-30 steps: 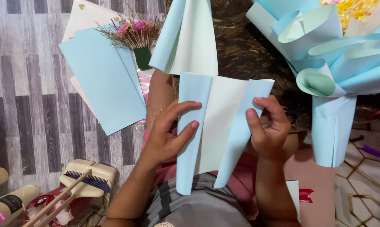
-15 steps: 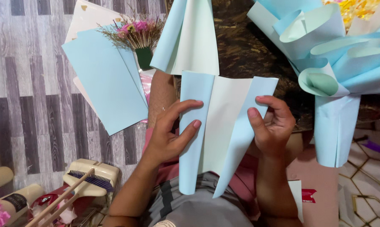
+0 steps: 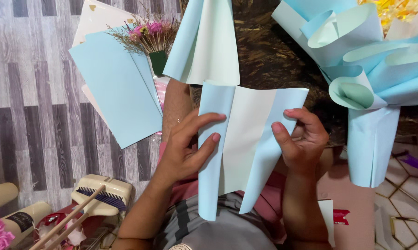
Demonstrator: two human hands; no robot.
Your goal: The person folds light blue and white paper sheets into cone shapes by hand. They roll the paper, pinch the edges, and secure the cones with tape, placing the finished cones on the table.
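Folded blue paper sheet [image 3: 246,148] feels light, creasable; my left hand [image 3: 185,148] and right hand [image 3: 301,143] pinch its folded side edges.

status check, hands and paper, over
Left hand and right hand grip the folded blue paper sheet. Nothing blocks it; bouquet off right.

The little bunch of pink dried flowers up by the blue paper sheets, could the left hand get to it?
Probably yes, but not freely. The left hand is pinching the folded light-blue wrapping paper. Nothing visibly blocks the way to the small bunch of pink dried flowers, so it would only have to let go first.
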